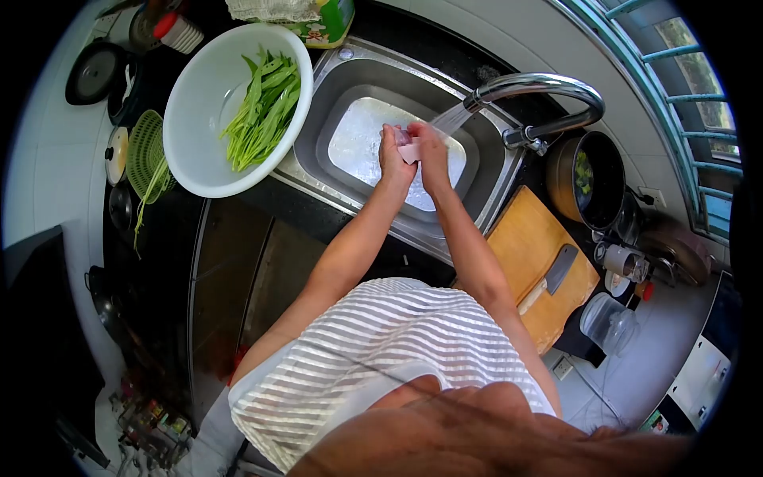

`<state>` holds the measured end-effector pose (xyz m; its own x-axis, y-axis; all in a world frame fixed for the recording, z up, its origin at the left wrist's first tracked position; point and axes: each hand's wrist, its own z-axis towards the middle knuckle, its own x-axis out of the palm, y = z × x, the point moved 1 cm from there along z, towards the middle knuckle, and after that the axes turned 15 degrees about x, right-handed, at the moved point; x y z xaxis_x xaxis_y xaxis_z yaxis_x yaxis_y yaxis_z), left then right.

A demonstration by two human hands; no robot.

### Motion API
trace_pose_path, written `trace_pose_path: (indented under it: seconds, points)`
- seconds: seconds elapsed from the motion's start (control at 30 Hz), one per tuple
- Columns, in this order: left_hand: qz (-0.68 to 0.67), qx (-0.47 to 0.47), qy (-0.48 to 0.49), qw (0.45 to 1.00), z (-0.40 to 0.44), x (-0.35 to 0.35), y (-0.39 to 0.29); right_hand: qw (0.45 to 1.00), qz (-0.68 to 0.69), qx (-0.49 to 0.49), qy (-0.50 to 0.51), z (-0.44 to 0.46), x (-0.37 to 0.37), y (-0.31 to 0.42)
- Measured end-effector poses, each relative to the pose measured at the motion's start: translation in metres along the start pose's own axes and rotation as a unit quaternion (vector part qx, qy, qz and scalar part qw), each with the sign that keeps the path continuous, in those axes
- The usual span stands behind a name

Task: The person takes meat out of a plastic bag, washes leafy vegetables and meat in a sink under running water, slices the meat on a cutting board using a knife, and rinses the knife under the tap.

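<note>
Over the sink (318,147), my left hand (392,155) and my right hand (433,157) close together around a pale pink piece that looks like raw meat (409,151). My left fingers curl along its left side, and my right hand presses on it from the right. Water streams from the chrome faucet (548,82) down onto my right hand and into the basin. My fingers partly cover the meat, so its full shape is hidden.
A white bowl (195,103) of leafy greens (266,107) sits left of the sink. To the right lie a wooden cutting board (509,238) with a cleaver (560,270) on it and a dark pot (608,171). A green colander (145,147) stands far left.
</note>
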<state>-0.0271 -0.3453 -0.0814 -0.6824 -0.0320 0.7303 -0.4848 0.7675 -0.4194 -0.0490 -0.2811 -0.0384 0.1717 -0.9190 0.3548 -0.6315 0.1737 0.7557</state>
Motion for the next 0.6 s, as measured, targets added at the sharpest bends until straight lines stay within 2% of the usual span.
trace_pose_path:
  seconds: [0.03,0.07,0.1,0.13,0.2,0.27,0.3,0.33,0.4,0.47,0.5,0.53,0.57,0.6]
  points:
    - [0.004,-0.008,0.032,0.999,0.003,-0.005,0.001,0.968,-0.183,-0.172,-0.009,-0.006,0.002,0.003]
    - [0.003,-0.011,0.030,0.999,0.006,-0.009,0.005,0.874,-0.356,-0.330,-0.017,-0.012,0.004,0.003]
    - [-0.011,-0.029,0.057,0.998,0.011,-0.012,0.009,0.904,-0.296,-0.309,0.007,-0.015,0.003,0.001]
    - [-0.024,-0.047,0.084,0.995,0.014,-0.014,0.012,0.904,-0.297,-0.308,0.004,-0.012,-0.002,-0.001]
    - [0.014,-0.040,0.108,0.993,-0.008,0.006,0.007,0.900,-0.343,-0.262,-0.054,0.003,-0.020,-0.005]
    - [0.035,-0.020,0.163,0.986,-0.013,0.015,0.007,0.893,-0.357,-0.262,-0.084,0.018,-0.029,-0.010]
    - [0.013,-0.058,0.150,0.987,-0.021,0.019,0.005,0.974,-0.153,-0.160,-0.057,0.026,-0.035,-0.012]
    - [0.013,-0.059,0.151,0.987,-0.019,0.019,0.006,0.997,0.061,-0.049,-0.027,0.027,-0.037,-0.010]
    - [0.021,-0.094,0.236,0.967,-0.018,0.020,0.007,0.993,0.109,-0.038,-0.005,0.025,-0.044,0.000]
    - [0.027,-0.099,0.246,0.964,-0.015,0.021,0.012,0.988,0.148,-0.022,0.036,0.011,-0.048,0.011]
    - [0.072,-0.090,0.256,0.960,-0.013,0.021,0.015,0.982,0.155,-0.023,0.101,0.010,-0.054,0.013]
    - [0.117,-0.082,0.267,0.953,-0.013,0.025,0.016,0.983,0.153,-0.024,0.100,0.010,-0.056,0.014]
    - [0.116,-0.085,0.267,0.953,-0.014,0.029,0.017,0.994,-0.019,-0.097,0.036,0.008,-0.058,0.014]
    - [0.138,-0.078,0.263,0.952,-0.014,0.032,0.017,0.967,-0.190,-0.164,-0.029,0.006,-0.060,0.014]
